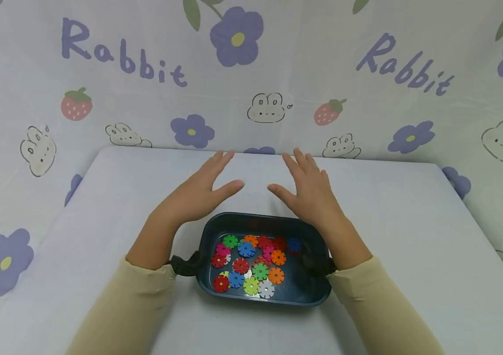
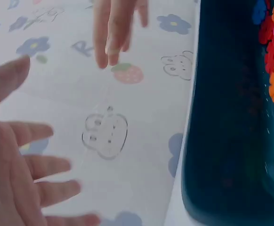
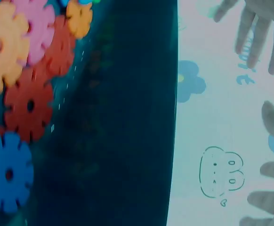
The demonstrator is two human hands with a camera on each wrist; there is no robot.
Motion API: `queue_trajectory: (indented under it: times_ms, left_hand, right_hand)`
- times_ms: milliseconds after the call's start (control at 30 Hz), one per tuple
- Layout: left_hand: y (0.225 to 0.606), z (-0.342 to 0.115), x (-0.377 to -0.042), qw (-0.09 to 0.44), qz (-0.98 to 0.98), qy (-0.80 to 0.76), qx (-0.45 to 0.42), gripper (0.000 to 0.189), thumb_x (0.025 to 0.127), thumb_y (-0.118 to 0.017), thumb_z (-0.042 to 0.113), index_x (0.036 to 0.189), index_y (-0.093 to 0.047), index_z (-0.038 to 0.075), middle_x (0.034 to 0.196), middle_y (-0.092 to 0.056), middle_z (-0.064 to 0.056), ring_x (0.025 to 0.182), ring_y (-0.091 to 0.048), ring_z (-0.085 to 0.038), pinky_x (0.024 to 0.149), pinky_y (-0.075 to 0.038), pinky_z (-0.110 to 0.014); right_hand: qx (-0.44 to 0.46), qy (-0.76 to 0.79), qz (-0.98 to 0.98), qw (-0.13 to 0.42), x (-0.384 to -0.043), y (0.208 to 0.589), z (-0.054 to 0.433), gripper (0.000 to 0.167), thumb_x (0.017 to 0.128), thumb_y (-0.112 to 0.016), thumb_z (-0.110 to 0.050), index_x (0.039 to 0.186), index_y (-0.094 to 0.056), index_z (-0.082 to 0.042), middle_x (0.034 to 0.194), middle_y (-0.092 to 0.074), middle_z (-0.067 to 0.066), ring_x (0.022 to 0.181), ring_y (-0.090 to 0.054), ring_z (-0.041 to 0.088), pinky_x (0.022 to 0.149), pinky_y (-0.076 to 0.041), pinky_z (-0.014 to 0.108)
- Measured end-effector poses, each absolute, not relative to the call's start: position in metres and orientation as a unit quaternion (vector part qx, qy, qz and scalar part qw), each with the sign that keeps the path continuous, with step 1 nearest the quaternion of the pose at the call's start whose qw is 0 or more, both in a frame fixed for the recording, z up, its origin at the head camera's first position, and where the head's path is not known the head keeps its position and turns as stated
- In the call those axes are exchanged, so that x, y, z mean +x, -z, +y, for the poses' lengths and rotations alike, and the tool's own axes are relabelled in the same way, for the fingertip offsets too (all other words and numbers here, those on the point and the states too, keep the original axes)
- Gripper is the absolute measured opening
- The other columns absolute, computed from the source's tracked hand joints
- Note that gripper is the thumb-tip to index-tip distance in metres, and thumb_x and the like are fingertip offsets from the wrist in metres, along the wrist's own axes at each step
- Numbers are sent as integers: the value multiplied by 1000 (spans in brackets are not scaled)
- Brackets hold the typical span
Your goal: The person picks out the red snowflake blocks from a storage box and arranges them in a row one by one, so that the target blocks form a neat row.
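Observation:
A dark teal tray (image 1: 318, 299) stands on the white table, holding several notched plastic discs in red, blue, green, orange, pink, yellow-green and white. Beyond its far left corner, my left hand (image 1: 193, 195) is held with fingers straight and thumb spread, nothing in it. My right hand (image 1: 311, 195) mirrors it above the far right corner, likewise without anything. The two thumbs point toward each other with a gap between. In the right wrist view a blue disc (image 3: 9, 172) and a red disc (image 3: 29, 104) lie close to the tray wall.
The white tabletop (image 1: 402, 212) extends on both sides of the tray. Behind it hangs a cloth (image 1: 145, 108) printed with rabbits, flowers and strawberries. A dark wrist strap (image 1: 184, 265) sits by the left sleeve, near the tray's left rim.

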State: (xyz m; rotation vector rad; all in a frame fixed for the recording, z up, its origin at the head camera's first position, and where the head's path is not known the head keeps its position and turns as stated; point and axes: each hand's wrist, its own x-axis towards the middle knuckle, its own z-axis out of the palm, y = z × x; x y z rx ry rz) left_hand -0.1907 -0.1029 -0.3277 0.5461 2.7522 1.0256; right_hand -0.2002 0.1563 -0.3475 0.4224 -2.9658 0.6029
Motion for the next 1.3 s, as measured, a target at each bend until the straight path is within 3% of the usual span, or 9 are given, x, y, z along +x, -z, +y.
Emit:
queue_trajectory:
  times_ms: [200, 400, 600, 800, 1000, 1133, 1300]
  left_hand:
    - [351, -136, -184, 137, 861, -458, 175, 62, 94, -57, 54, 148, -44, 26, 150, -47, -1, 139, -44, -25, 107, -40, -55]
    - [389, -155, -175, 190, 817, -527, 137, 49, 92, -68, 38, 133, -59, 13, 132, -62, -10, 112, -65, -24, 89, -56, -39]
    - [420, -159, -172, 214, 779, -574, 132, 40, 87, -75, 28, 123, -66, 11, 119, -66, -12, 105, -62, -25, 86, -56, -35]
    - [433, -160, -170, 202, 750, -617, 130, 38, 87, -76, 22, 122, -67, 9, 116, -68, -10, 106, -63, -23, 86, -55, -32]
    - [437, -161, -169, 196, 745, -623, 137, 39, 87, -75, 22, 123, -67, 9, 117, -68, -10, 107, -62, -22, 86, -54, -32]
    - [437, -161, -169, 197, 739, -630, 136, 39, 87, -76, 22, 123, -67, 9, 117, -68, -11, 106, -63, -22, 86, -54, -31]
    - [438, -162, -170, 196, 734, -636, 136, 39, 87, -76, 21, 122, -67, 8, 115, -69, -10, 105, -63, -22, 85, -53, -31]
  right_hand:
    - [189, -365, -911, -5, -199, 348, 151, 63, 95, -61, -47, 148, -45, -16, 151, -46, 7, 139, -43, 27, 110, -38, 52]
    - [227, -517, -817, -117, -199, 346, 136, 39, 97, -61, -33, 131, -61, -14, 123, -68, 6, 108, -66, 25, 90, -56, 39]
    - [275, -530, -751, -282, -200, 355, 111, 31, 95, -65, -24, 121, -68, -7, 99, -70, 17, 81, -64, 34, 75, -58, 40]
    - [328, -449, -731, -395, -200, 376, 89, 33, 91, -71, -24, 120, -70, -8, 88, -65, 26, 62, -55, 20, 61, -54, 35]
    - [362, -352, -764, -402, -197, 394, 75, 34, 87, -76, -25, 120, -71, -16, 71, -67, 12, 49, -54, 16, 47, -48, 27]
    - [381, -304, -787, -378, -194, 402, 69, 35, 85, -78, -24, 119, -72, -17, 63, -62, 0, 49, -52, 10, 48, -44, 22]
    - [403, -277, -801, -346, -195, 407, 63, 33, 85, -78, -23, 117, -73, -16, 65, -62, -6, 56, -53, 7, 53, -43, 20]
